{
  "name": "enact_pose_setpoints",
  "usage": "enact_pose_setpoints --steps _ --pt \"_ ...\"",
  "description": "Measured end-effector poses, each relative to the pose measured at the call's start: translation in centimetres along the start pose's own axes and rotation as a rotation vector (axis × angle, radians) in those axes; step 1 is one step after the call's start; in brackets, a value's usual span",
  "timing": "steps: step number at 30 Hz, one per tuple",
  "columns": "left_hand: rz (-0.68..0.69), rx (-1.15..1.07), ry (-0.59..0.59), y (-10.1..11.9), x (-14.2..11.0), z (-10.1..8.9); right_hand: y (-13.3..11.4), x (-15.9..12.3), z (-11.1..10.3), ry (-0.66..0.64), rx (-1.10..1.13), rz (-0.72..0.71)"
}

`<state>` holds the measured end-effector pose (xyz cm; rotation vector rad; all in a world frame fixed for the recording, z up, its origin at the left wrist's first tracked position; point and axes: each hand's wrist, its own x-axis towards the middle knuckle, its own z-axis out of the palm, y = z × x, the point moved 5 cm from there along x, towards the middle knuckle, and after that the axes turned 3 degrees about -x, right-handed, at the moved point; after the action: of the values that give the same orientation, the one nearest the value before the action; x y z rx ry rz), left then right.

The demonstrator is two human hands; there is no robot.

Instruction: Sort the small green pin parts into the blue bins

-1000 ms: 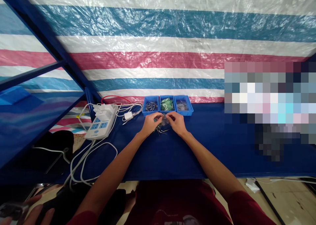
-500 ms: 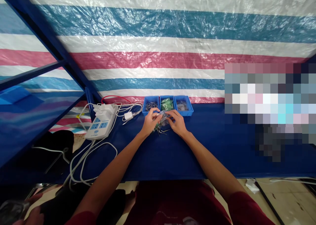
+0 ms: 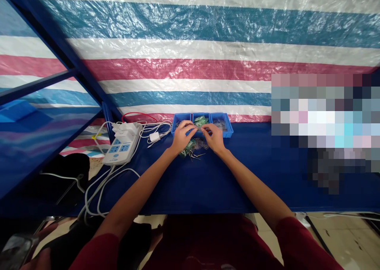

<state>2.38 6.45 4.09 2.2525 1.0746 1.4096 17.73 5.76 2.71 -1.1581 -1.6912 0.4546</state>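
Observation:
My left hand (image 3: 182,135) and my right hand (image 3: 213,137) are close together at the far side of the blue table (image 3: 208,179), just in front of three small blue bins (image 3: 227,123). Both hands have their fingers curled toward each other over the middle bin of green parts (image 3: 200,121). What the fingertips pinch is too small to name. Under the hands lies a small pile of green pieces and thin metal pins (image 3: 191,151). The left bin is partly covered by my left hand. The right bin holds clear little bags.
A white power strip (image 3: 122,145) with plugs and a tangle of white cables (image 3: 103,183) lies left of the hands. A striped tarp (image 3: 190,56) hangs behind the bins. A blue frame post (image 3: 74,64) slants at left. A blurred patch covers the right.
Both hands have moved away from me, from over the loose pile up to the front edge of the bins. The pile now shows below them.

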Motion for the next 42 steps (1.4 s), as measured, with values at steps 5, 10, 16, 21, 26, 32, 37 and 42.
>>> enact_pose_setpoints --steps 5,10,16,21,26,32,37,42 --pt "-0.146 -0.077 0.025 -1.3 -1.2 0.5 0.3 -0.9 0.5 0.041 0.012 -0.032" --pt "-0.271 -0.262 0.062 -1.7 -2.3 0.7 0.5 -2.3 1.2 -0.022 -0.075 -0.116" --pt "-0.339 -0.466 0.110 -2.3 -2.6 0.7 -0.1 -2.7 1.5 -0.054 -0.100 -0.252" --pt "-0.317 -0.495 0.065 -2.3 -2.8 1.1 0.1 -2.7 1.3 -0.005 -0.132 -0.254" --pt "-0.157 -0.343 0.000 -1.2 -2.5 0.8 0.5 -2.5 0.8 0.084 -0.119 -0.187" --pt "-0.086 -0.183 0.053 -0.8 -2.4 0.2 0.2 -2.5 0.9 0.009 -0.108 -0.170" --pt "-0.215 -0.294 0.058 -1.7 -2.7 0.5 -0.1 -2.6 0.3 0.001 -0.123 -0.211" --pt "-0.343 -0.528 0.022 -2.4 -2.7 0.8 -0.7 -2.8 0.4 -0.045 -0.171 -0.353"
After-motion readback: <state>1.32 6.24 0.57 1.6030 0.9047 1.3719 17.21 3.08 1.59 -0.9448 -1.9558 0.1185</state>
